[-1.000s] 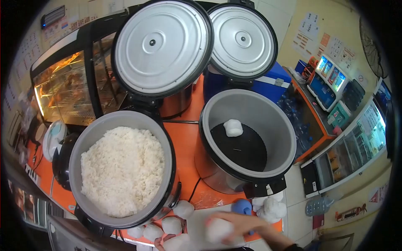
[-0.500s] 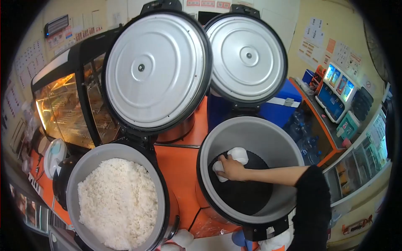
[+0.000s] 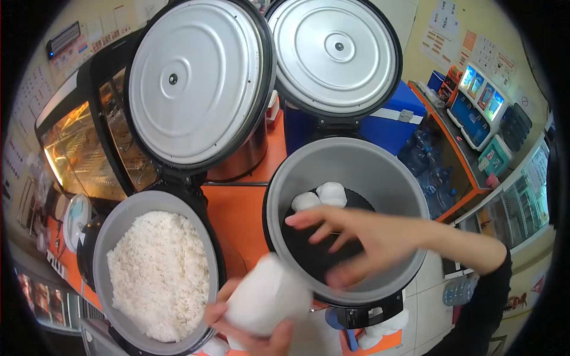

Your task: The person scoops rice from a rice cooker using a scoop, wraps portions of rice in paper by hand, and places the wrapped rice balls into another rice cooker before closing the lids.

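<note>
At six o'clock in the view, the person's left hand is clamped around a white bundle, probably wrapped rice, though motion blurs it. The right hand is over the right-hand rice cooker, fingers spread apart and holding nothing. Inside that cooker, two white packets lie side by side toward eleven o'clock. Cooked rice fills the cooker at eight o'clock. Wall notices at two o'clock are too small to read.

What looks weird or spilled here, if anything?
Nothing really stands out. The rice sits inside its cooker, with no spill I can see. Two white bundles rest in the other cooker, and the left hand holds a white lump that looks undamaged.
</note>
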The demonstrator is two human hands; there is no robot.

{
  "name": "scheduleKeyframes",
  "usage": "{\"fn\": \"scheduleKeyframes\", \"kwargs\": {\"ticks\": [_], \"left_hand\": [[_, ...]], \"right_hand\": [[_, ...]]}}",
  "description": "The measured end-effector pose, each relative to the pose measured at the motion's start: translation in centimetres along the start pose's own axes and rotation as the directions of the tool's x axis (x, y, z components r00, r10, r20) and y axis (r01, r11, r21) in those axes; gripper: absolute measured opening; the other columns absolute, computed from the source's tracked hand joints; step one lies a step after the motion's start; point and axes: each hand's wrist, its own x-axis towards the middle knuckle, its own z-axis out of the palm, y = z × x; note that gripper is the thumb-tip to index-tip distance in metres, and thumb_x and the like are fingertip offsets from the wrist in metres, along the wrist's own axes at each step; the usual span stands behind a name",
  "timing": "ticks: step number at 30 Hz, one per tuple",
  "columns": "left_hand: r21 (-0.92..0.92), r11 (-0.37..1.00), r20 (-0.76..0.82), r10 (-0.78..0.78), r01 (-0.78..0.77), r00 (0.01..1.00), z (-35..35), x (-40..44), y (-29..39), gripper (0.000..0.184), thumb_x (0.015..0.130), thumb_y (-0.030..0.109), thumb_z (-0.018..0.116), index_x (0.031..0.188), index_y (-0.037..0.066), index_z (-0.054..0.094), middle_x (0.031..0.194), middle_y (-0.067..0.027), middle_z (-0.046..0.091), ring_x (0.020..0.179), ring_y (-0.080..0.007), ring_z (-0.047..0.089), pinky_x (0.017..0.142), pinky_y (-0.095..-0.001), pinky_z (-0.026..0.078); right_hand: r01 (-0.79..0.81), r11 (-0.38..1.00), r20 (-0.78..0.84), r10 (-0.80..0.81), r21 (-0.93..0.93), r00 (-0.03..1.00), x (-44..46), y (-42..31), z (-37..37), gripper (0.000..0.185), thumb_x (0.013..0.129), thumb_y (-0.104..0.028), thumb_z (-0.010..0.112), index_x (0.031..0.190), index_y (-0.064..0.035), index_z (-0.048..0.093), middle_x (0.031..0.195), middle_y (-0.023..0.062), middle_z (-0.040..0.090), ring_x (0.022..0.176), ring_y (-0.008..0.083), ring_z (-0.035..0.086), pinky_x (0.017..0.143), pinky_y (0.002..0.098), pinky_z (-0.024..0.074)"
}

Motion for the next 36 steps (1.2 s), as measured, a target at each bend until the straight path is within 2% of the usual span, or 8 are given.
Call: {"fn": "scheduleKeyframes", "kwargs": {"ticks": [3,9,12,20,28,30,33,36], "left_hand": [[0.218,0.962,0.289,0.100,-0.167,0.952,2.3,-0.4,-2.6,0.086,0.070,0.020,0.068,0.131,0.009,0.009,0.128,-0.0198,0.027,0.118,-0.0321,0.033,0.098,-0.0448,0.030],[0.114,0.961,0.183,0.229,-0.252,0.956,-0.7,-3.7,-5.0,0.070,0.072,0.019,0.064,0.129,0.005,0.024,0.124,-0.0200,0.037,0.117,-0.0317,0.037,0.101,-0.0436,0.026],[0.109,0.736,0.582,0.498,-0.668,0.643,-9.2,-4.7,-10.8,0.089,0.064,0.017,0.075,0.136,0.011,0.023,0.119,-0.0209,0.046,0.102,-0.0340,0.050,0.083,-0.0426,0.045],[0.589,0.758,0.444,-0.013,-0.281,0.896,-17.2,-12.9,-9.7,0.056,0.068,0.013,0.070,0.117,0.003,0.045,0.110,-0.0184,0.052,0.101,-0.0312,0.051,0.086,-0.0389,0.042],[0.726,0.670,0.076,-0.301,0.154,0.950,-16.4,-13.5,-9.0,0.025,0.073,0.000,0.060,0.096,0.002,0.053,0.098,-0.0134,0.054,0.093,-0.0292,0.051,0.079,-0.0367,0.041],[0.819,0.555,-0.031,-0.214,0.147,0.976,-18.4,-14.2,-9.6,0.029,0.074,0.001,0.059,0.100,-0.001,0.047,0.104,-0.0168,0.050,0.099,-0.0319,0.046,0.086,-0.0409,0.035],[0.961,0.273,-0.013,-0.149,0.053,0.989,-20.7,-13.0,-9.8,0.047,0.075,0.007,0.059,0.116,-0.006,0.040,0.116,-0.0229,0.046,0.105,-0.0383,0.043,0.092,-0.0454,0.032],[0.999,0.005,0.035,-0.366,-0.035,0.930,-23.7,-11.9,-11.4,0.063,0.076,0.013,0.060,0.127,-0.009,0.031,0.125,-0.0278,0.041,0.110,-0.0421,0.041,0.098,-0.0471,0.031]], "right_hand": [[0.249,0.965,-0.116,-0.257,-0.077,0.960,-1.5,-0.7,2.5,0.088,0.069,-0.015,0.076,0.136,-0.0112,0.019,0.127,0.0177,0.039,0.113,0.0234,0.046,0.095,0.0326,0.0367],[-0.369,0.919,-0.156,0.389,0.141,0.908,2.8,13.6,0.5,0.071,0.068,-0.007,0.069,0.123,-0.0106,0.024,0.104,0.0139,0.048,0.099,0.0214,0.050,0.084,0.0311,0.0423],[-0.501,0.785,-0.200,0.592,0.365,0.781,6.0,20.3,3.2,0.063,0.069,-0.010,0.067,0.118,-0.0084,0.026,0.101,0.0126,0.046,0.094,0.0209,0.048,0.079,0.0303,0.0431],[-0.487,0.625,-0.393,0.772,0.610,0.499,6.8,20.7,6.3,0.045,0.079,-0.008,0.063,0.110,-0.0080,0.031,0.098,0.0109,0.048,0.081,0.0203,0.056,0.056,0.0313,0.0533],[-0.531,0.838,-0.544,0.506,0.126,0.669,2.0,2.5,2.3,0.030,0.084,-0.007,0.053,0.113,-0.0085,0.051,0.095,0.0091,0.054,0.078,0.0133,0.062,0.055,0.0241,0.0515],[-0.311,0.909,-0.172,0.271,-0.278,0.947,-3.7,1.4,4.4,0.025,0.086,-0.021,0.047,0.108,-0.0115,0.056,0.091,0.0101,0.058,0.078,0.0168,0.061,0.065,0.0298,0.0480],[-0.196,0.922,0.613,0.370,-0.333,0.698,-5.0,3.4,17.1,0.047,0.084,-0.050,0.051,0.122,-0.0220,0.053,0.090,0.0164,0.064,0.092,0.0314,0.061,0.087,0.0475,0.0431],[-0.417,0.902,-0.259,0.379,-0.112,0.889,2.3,18.0,29.0,0.063,0.076,-0.056,0.059,0.110,-0.0028,0.055,0.102,0.0150,0.060,0.090,0.0307,0.060,0.075,0.0413,0.0485]]}}
